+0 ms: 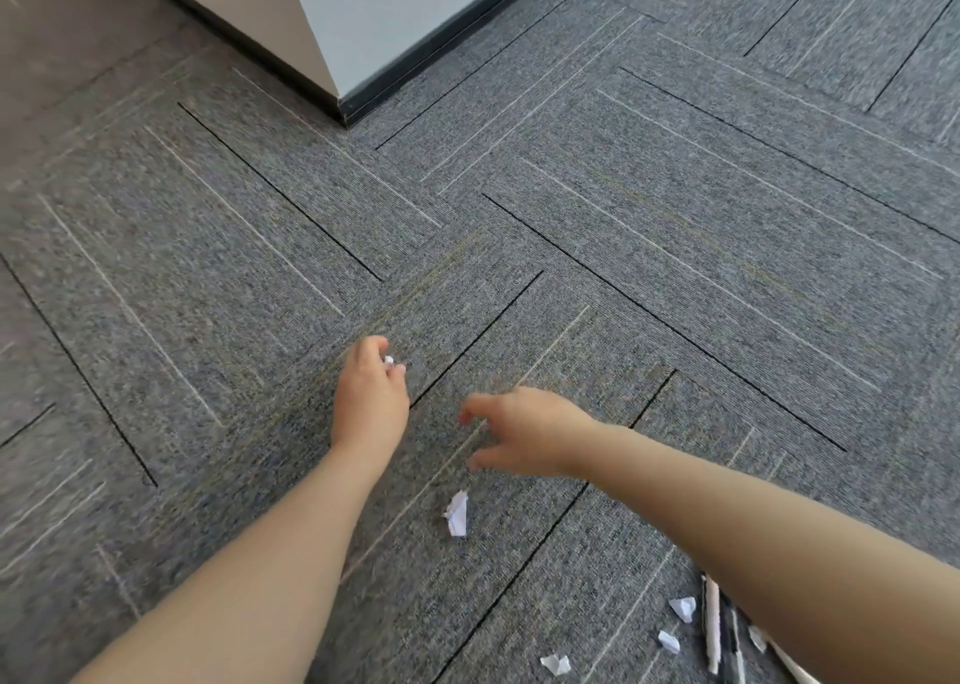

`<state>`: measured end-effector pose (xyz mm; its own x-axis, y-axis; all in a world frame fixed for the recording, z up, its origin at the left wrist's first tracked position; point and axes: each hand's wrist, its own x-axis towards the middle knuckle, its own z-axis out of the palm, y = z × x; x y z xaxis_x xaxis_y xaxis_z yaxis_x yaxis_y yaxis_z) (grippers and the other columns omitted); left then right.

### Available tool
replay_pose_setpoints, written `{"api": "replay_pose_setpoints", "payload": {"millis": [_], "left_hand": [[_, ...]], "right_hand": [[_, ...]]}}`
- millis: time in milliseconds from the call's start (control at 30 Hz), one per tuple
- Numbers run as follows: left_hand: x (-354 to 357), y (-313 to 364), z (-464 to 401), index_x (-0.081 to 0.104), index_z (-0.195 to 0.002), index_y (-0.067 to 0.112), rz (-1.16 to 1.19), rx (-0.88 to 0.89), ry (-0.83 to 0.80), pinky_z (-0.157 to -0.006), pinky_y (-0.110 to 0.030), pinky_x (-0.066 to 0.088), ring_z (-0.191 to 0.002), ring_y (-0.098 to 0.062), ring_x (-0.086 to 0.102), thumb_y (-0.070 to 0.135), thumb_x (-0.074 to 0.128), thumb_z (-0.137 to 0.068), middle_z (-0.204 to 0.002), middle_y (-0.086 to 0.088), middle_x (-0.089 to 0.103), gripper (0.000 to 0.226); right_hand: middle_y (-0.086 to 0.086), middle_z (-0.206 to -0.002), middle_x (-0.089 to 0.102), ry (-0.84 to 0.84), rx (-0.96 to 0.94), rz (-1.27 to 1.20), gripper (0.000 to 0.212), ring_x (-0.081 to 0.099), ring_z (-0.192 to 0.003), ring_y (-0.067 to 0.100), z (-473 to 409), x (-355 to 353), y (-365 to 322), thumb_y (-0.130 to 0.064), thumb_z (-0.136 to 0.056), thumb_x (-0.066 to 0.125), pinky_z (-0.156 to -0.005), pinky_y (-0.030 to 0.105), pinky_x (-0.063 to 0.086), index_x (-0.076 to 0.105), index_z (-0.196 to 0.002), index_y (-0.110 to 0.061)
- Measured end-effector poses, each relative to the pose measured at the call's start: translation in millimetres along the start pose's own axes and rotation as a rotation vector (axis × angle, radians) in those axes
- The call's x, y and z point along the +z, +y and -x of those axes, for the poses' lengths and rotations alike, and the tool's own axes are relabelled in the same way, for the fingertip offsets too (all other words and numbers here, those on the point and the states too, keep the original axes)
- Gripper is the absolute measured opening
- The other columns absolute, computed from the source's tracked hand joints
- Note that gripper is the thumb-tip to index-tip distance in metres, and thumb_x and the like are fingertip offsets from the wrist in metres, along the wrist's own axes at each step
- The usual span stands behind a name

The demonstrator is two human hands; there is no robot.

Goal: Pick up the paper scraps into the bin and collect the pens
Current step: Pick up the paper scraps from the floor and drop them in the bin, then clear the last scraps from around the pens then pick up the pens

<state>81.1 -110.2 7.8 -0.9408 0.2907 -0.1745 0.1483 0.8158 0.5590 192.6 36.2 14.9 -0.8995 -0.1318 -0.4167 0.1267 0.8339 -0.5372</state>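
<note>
Left hand (370, 390), frame centre, is pinching a small paper scrap (388, 360); right hand (524, 431) is hovering open-fingered above another scrap (457, 513) on the carpet (675, 216).

Grey carpet tiles (649, 226) cover floor, laid in herringbone-like pattern, dark seams between tiles, thin pale streaks running along each. Wall corner (332, 13) juts in at top centre: beige face on left, pale grey-blue face on right. Dark baseboard (441, 52) runs along wall foot, meeting carpet. Far top left blurred, browner in tone.
</note>
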Motion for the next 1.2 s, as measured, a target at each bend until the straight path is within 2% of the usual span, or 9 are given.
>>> {"api": "replay_pose_setpoints", "payload": {"millis": [233,433,533,700,833,900,1033,1100,1200], "left_hand": [[2.4,-3.8,-11.3,0.053,-0.092,0.008,-0.14,-0.035,0.012,-0.066,-0.032,0.033,-0.077,-0.019,0.044,0.016,0.054,-0.094,-0.102,-0.011,0.055,0.008],[1.0,-4.0,-14.2,0.055,-0.082,0.01,-0.199,-0.023,-0.03,-0.066,-0.032,0.032,-0.078,-0.02,0.046,0.016,0.053,-0.094,-0.093,-0.006,0.053,0.013],[-0.4,-2.1,-6.2,0.055,-0.083,0.011,-0.162,0.066,-0.093,-0.07,-0.031,0.033,-0.083,-0.022,0.048,0.018,0.054,-0.093,-0.092,-0.004,0.052,0.012],[12.5,9.8,25.5,0.057,-0.084,0.012,0.053,0.098,-0.1,-0.076,-0.029,0.039,-0.082,-0.017,0.05,0.017,0.057,-0.091,-0.098,-0.003,0.05,0.009],[34.1,22.5,44.5,0.054,-0.086,0.011,0.085,0.153,-0.189,-0.05,-0.028,0.031,-0.059,-0.013,0.047,0.016,0.055,-0.092,-0.073,0.002,0.056,0.008],[41.4,32.7,55.7,0.049,-0.087,0.012,0.041,0.22,-0.253,-0.046,-0.029,0.027,-0.055,-0.013,0.044,0.014,0.05,-0.094,-0.065,0.002,0.051,0.008],[49.7,41.7,94.3,0.051,-0.098,0.011,-0.111,0.592,-0.407,-0.059,-0.028,0.04,-0.071,-0.015,0.05,0.005,0.036,-0.096,-0.079,0.001,0.055,0.017],[54.2,31.5,117.9,0.052,-0.095,0.011,-0.192,0.823,-0.533,-0.068,-0.036,0.048,-0.079,-0.018,0.051,0.0,0.036,-0.09,-0.085,-0.001,0.057,0.021],[55.8,13.7,142.1,0.048,-0.087,0.014,-0.359,1.063,-0.685,-0.061,-0.035,0.048,-0.072,-0.018,0.044,0.0,0.047,-0.081,-0.079,-0.001,0.052,0.015]], "right_hand": [[0.001,-0.077,0.063,-0.063,-0.254,0.371,0.071,0.061,-0.065,0.021,-1.2,31.9,-14.9,-0.07,-0.075,0.059,-0.058,0.036,0.054,0.034,-0.124,-0.025],[0.003,-0.088,0.063,-0.004,-0.35,0.43,0.03,0.061,-0.062,0.02,-1.8,53.7,-19.9,-0.029,-0.1,0.047,-0.055,0.034,0.056,0.041,-0.128,-0.019],[0.0,-0.075,0.059,0.066,-0.18,0.123,0.006,0.056,-0.06,0.018,7.7,50.7,-17.7,-0.018,-0.096,0.043,-0.059,0.037,0.056,0.048,-0.094,-0.016],[0.0,-0.056,0.05,0.334,0.272,-1.005,0.015,0.037,-0.047,0.013,62.1,25.9,21.6,-0.001,-0.08,0.047,-0.044,0.024,0.032,0.053,-0.067,-0.004],[0.011,-0.061,0.059,0.362,0.35,-1.157,0.023,0.04,-0.039,0.014,110.2,29.1,48.9,0.003,-0.073,0.039,-0.041,0.021,0.03,0.058,-0.069,-0.009],[0.003,-0.058,0.057,0.33,0.375,-0.926,0.023,0.043,-0.045,0.011,129.2,37.1,55.7,-0.002,-0.074,0.04,-0.047,0.025,0.034,0.059,-0.067,-0.012],[-0.003,-0.075,0.065,0.166,0.254,-0.019,0.015,0.059,-0.066,0.018,170.9,50.6,50.4,-0.026,-0.086,0.043,-0.063,0.034,0.051,0.057,-0.082,-0.022],[-0.002,-0.086,0.067,0.116,0.298,0.162,0.025,0.065,-0.078,0.025,187.6,54.5,43.7,-0.045,-0.092,0.041,-0.062,0.032,0.05,0.053,-0.096,-0.023],[-0.001,-0.09,0.069,0.036,0.417,0.289,0.06,0.067,-0.082,0.026,201.9,61.6,40.1,-0.076,-0.081,0.042,-0.057,0.032,0.041,0.045,-0.109,-0.022]]}}
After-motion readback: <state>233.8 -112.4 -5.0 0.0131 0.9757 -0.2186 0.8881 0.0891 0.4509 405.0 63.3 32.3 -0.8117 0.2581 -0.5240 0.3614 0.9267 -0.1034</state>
